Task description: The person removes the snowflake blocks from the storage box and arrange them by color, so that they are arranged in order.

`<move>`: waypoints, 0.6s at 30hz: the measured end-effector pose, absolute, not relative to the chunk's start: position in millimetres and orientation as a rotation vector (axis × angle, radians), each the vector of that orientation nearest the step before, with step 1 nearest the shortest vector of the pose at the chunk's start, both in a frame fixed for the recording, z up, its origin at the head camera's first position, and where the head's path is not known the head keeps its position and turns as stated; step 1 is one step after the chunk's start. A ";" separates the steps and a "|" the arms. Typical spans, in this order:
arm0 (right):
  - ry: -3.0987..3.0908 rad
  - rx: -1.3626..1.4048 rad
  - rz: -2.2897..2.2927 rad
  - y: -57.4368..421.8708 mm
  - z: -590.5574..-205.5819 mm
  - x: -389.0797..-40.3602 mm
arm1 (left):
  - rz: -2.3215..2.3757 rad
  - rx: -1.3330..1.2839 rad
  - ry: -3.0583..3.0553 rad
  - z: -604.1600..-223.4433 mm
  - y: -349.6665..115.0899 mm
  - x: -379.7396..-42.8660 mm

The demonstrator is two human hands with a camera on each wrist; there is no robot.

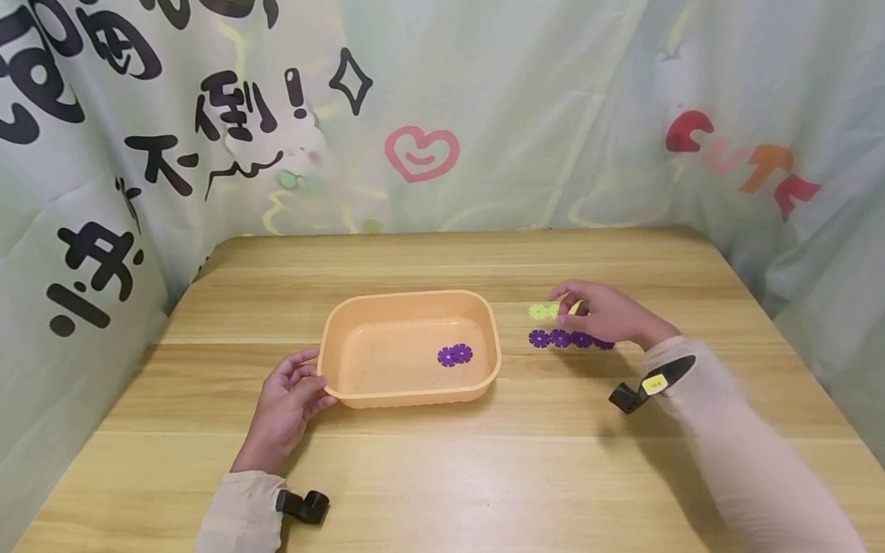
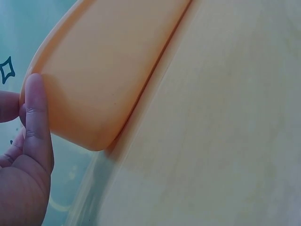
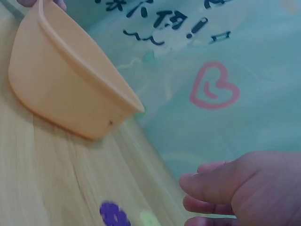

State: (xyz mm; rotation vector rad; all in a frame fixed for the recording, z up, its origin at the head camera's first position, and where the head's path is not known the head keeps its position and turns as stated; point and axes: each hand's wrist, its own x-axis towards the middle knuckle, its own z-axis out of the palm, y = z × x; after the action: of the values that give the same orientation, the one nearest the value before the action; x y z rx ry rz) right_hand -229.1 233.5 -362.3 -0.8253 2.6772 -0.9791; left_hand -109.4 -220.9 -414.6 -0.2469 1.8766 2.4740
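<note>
An orange plastic tub (image 1: 406,396) sits on the table, and my left hand (image 1: 283,406) grips its left end, thumb over the rim and fingers outside. Inside lie two overlapping purple snowflake discs (image 1: 447,357). My right hand (image 1: 606,312) hovers right of the tub, thumb and fingertips bent down at light-yellow snowflake discs (image 1: 539,312), partly hidden by the fingers. In the right wrist view its thumb and fingers show with no disc between them. Just in front of the yellow discs runs a row of several purple snowflake discs (image 1: 559,339), its right end under the hand.
The wooden table (image 1: 439,485) reaches back to a printed curtain (image 1: 519,105) with a pink heart and black lettering. Curtain cloth also hangs at the left and right sides. Each sleeve carries a small black wrist camera (image 1: 303,506).
</note>
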 end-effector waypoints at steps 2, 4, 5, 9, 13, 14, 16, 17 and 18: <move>2.654 -0.852 -1.003 224.7 -360.2 -230.8 | 2.473 -0.241 1.881 -414.7 -221.0 -109.4; 2.628 -0.858 -1.017 215.3 -357.8 -232.0 | 2.469 -0.229 1.887 -414.7 -221.0 -109.2; 2.615 -0.867 -1.025 210.4 -356.7 -232.5 | 2.470 -0.228 1.889 -414.7 -221.0 -109.2; 2.594 -0.907 -1.009 190.9 -352.4 -234.5 | 2.472 -0.226 1.887 -413.8 -220.7 -108.8; 2.570 -0.959 -0.988 172.1 -348.5 -236.0 | 2.471 -0.234 1.890 -413.3 -220.5 -108.8; 2.565 -0.969 -0.983 167.6 -347.6 -236.0 | 2.470 -0.234 1.891 -413.2 -220.5 -108.7; 2.550 -0.981 -0.986 158.5 -345.8 -235.7 | 2.465 -0.233 1.893 -413.7 -220.7 -108.6; 2.540 -0.988 -0.988 154.0 -345.4 -235.7 | 2.462 -0.231 1.894 -413.9 -221.0 -108.4; 2.527 -0.995 -0.987 149.4 -345.4 -235.7 | 2.455 -0.238 1.895 -414.4 -221.4 -107.9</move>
State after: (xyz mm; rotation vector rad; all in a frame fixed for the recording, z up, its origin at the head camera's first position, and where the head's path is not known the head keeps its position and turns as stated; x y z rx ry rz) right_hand -235.7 149.4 -345.4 -0.9954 2.5269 -0.9872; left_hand -107.9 -221.4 -414.4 -0.2378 1.8951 2.4550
